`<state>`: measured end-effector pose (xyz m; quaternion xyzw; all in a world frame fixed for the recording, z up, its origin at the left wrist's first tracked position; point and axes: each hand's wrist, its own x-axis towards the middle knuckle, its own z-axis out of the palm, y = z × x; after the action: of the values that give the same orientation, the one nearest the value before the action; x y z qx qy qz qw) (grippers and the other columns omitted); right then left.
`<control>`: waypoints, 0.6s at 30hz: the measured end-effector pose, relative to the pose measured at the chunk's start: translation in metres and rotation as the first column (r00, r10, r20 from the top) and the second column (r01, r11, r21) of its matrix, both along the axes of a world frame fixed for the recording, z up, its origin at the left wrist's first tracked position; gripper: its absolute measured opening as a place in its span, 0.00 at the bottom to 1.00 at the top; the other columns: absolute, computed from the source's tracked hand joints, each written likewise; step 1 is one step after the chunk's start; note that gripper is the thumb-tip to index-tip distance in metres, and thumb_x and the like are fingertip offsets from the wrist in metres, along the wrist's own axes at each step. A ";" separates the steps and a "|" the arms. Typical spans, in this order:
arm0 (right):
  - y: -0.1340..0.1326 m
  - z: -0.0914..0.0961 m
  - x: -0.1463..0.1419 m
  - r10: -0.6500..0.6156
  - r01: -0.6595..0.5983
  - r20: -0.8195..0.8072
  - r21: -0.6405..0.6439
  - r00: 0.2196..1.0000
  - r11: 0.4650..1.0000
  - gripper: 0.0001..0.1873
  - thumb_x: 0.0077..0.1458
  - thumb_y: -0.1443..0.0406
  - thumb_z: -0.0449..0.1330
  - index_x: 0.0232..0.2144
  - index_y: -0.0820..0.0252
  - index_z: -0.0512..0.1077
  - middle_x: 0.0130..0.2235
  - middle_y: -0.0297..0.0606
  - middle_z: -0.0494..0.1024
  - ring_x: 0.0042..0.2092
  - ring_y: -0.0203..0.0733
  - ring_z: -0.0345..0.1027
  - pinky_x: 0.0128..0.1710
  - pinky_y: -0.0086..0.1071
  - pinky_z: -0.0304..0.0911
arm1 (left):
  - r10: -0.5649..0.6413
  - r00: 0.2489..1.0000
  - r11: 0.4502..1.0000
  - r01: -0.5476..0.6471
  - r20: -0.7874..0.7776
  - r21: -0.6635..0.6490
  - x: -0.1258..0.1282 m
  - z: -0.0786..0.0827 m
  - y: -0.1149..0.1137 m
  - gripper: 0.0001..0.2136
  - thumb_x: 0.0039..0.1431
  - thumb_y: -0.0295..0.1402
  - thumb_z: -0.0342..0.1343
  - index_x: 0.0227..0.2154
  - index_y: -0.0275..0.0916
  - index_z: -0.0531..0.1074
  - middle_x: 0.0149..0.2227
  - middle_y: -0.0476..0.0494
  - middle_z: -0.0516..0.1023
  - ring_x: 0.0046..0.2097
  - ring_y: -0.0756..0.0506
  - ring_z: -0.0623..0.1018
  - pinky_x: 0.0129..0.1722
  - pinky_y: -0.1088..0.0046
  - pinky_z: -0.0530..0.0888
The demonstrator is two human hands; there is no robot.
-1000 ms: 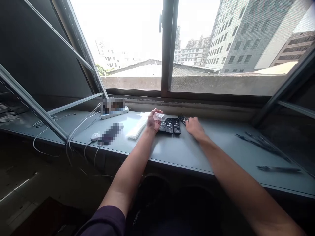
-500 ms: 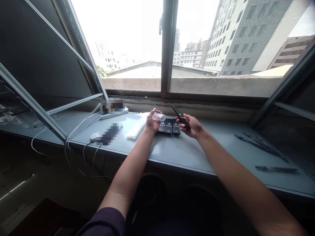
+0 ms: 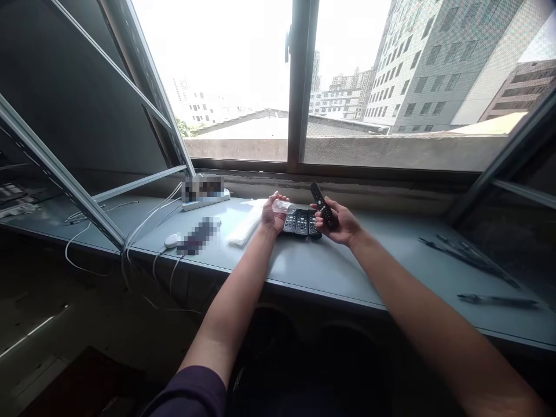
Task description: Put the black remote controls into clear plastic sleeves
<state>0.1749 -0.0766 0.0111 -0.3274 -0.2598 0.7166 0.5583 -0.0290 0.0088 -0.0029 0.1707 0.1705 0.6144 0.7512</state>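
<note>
My right hand (image 3: 342, 223) is closed round a black remote control (image 3: 322, 205), tilted up with its buttons facing me. In my left hand (image 3: 271, 214) is a clear plastic bag (image 3: 284, 207), its loose end pointing right toward the remote. Beneath and between the hands, several black remotes (image 3: 301, 222) lie side by side on the grey table (image 3: 330, 269), partly hidden by my fingers. Just left of my left hand rests a stack of clear plastic bags (image 3: 245, 225).
A white power strip (image 3: 206, 200) with white cables (image 3: 147, 217) sits at the back left, near a blurred-out object (image 3: 197, 236). Metal shelf posts (image 3: 61, 174) rise at the left. Dark pens (image 3: 497, 300) lie at the right. A window frame (image 3: 297, 87) stands behind.
The remote in my right hand has turned so its button face shows more toward me. My left hand still holds the bag. The whole view has shifted slightly.
</note>
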 end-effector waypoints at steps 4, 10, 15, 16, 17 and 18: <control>0.000 0.002 -0.003 -0.052 0.055 0.053 -0.043 0.997 0.998 0.07 0.76 0.63 0.58 0.47 0.60 0.74 0.35 0.40 0.79 0.32 0.38 0.75 0.24 0.24 0.74 | 0.015 1.000 1.000 -0.015 -0.021 -0.017 0.000 0.003 -0.001 0.05 0.66 0.30 0.68 0.38 0.38 0.77 0.35 0.44 0.81 0.40 0.45 0.84 0.42 0.71 0.82; -0.005 0.004 -0.008 0.107 -0.106 -0.017 0.064 0.994 0.992 0.21 0.81 0.55 0.47 0.49 0.59 0.75 0.36 0.40 0.80 0.23 0.33 0.64 0.14 0.22 0.61 | 0.020 0.999 0.998 -0.018 0.035 -0.054 0.001 0.004 -0.004 0.05 0.66 0.28 0.68 0.41 0.38 0.78 0.34 0.45 0.81 0.36 0.47 0.84 0.41 0.71 0.82; -0.006 0.000 -0.014 0.073 -0.071 -0.018 0.059 0.997 0.996 0.13 0.79 0.59 0.54 0.48 0.59 0.76 0.35 0.36 0.77 0.28 0.33 0.69 0.20 0.21 0.69 | -0.002 0.999 1.000 0.003 0.039 -0.022 0.000 0.003 -0.002 0.05 0.68 0.27 0.65 0.36 0.37 0.75 0.32 0.47 0.79 0.34 0.49 0.82 0.38 0.74 0.81; -0.005 0.000 -0.015 0.045 -0.045 -0.006 0.041 0.999 0.998 0.09 0.78 0.62 0.56 0.48 0.59 0.76 0.36 0.37 0.78 0.29 0.33 0.71 0.22 0.20 0.70 | -0.004 0.999 1.000 0.004 0.036 -0.017 0.000 0.003 -0.001 0.05 0.69 0.27 0.64 0.35 0.37 0.75 0.32 0.47 0.79 0.34 0.49 0.82 0.38 0.74 0.81; -0.005 0.000 -0.016 0.025 -0.025 0.000 0.024 1.000 0.999 0.08 0.77 0.65 0.57 0.48 0.59 0.76 0.38 0.39 0.80 0.30 0.33 0.72 0.22 0.20 0.70 | -0.004 0.999 1.000 0.005 0.033 -0.012 0.000 0.003 -0.001 0.06 0.69 0.27 0.64 0.34 0.37 0.75 0.31 0.47 0.79 0.34 0.49 0.82 0.39 0.74 0.81; -0.005 0.000 -0.016 0.015 -0.015 -0.001 0.012 1.000 1.000 0.07 0.77 0.65 0.57 0.49 0.59 0.75 0.39 0.40 0.81 0.30 0.33 0.72 0.21 0.20 0.69 | -0.006 1.000 1.000 0.006 0.031 -0.006 0.000 0.003 0.000 0.06 0.70 0.27 0.63 0.34 0.37 0.75 0.31 0.47 0.79 0.34 0.49 0.81 0.39 0.74 0.80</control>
<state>0.1584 -0.0811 0.0115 -0.3217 -0.2663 0.7195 0.5549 -0.0287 0.0085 -0.0003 0.1593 0.1605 0.6142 0.7561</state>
